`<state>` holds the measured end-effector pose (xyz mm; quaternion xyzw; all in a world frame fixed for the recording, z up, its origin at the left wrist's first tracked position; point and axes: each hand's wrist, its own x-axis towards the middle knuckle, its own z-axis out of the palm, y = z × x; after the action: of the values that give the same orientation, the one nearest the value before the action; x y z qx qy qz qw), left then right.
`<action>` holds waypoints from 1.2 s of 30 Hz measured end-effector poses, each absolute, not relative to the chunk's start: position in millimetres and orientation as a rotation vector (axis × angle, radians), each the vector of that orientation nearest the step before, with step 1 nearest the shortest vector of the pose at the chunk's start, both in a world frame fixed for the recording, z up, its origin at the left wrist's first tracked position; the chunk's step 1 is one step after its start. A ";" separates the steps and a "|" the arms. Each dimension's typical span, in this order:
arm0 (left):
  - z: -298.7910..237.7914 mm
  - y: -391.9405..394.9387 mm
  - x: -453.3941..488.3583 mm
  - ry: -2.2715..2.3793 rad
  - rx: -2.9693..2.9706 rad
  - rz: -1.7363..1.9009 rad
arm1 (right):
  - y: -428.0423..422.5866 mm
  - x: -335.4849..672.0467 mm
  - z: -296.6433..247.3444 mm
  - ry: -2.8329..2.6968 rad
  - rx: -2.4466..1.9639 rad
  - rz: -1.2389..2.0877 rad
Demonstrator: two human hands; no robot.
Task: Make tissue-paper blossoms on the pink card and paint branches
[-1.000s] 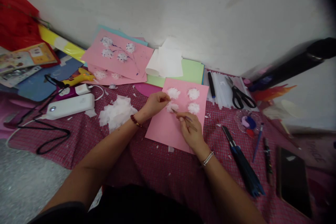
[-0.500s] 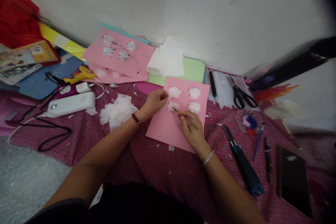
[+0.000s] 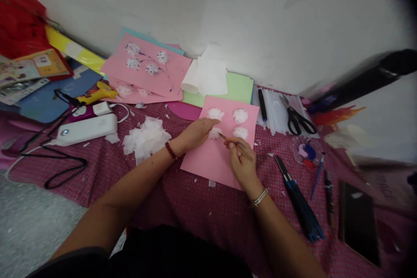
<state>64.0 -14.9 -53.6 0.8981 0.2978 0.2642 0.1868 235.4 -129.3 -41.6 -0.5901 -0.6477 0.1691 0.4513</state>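
A sheet of pink paper lies before me with several fluffy white paper puffs on it. My left hand rests over the sheet's left edge, fingers stretched out between the upper left puff and the lower left puff; nothing shows in it. Closed around a thin brown pencil-like stick, my right hand is over the right part of the sheet. The stick's tip points at the lower left puff; whether it touches cannot be made out.
Left of the sheet lies a heap of white tissue pieces, beside a white power bank and a yellow glue gun. Scissors, a utility knife, a paint dish and a phone are on the right.
My left hand's fingers have uncurled and reached right over the puffs. The right hand has shifted slightly right, drawing the stick's tip back a little.
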 end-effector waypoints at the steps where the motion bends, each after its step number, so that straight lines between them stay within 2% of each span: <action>1: -54.1 -15.1 64.1 0.831 2.583 0.709 | -129.4 235.3 -39.7 -1.581 -1.448 0.423; 17: -56.1 -22.0 66.0 0.763 2.464 0.682 | -120.9 231.3 -34.1 -1.748 -1.448 0.369; 22: -55.4 -19.9 62.8 0.706 2.300 0.826 | -120.6 230.1 -33.8 -1.798 -1.461 0.335; 27: -55.8 -13.8 57.2 0.945 2.008 1.083 | -123.1 228.3 -29.8 -1.831 -1.466 0.287; 36: -63.7 -6.8 54.6 1.112 1.770 1.060 | -121.9 234.6 -30.1 -1.705 -1.501 0.422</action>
<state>54.6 -6.8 -63.7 0.6959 0.4372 0.4167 0.3885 234.6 -121.9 -30.1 -0.5943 -0.6753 0.1672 0.4036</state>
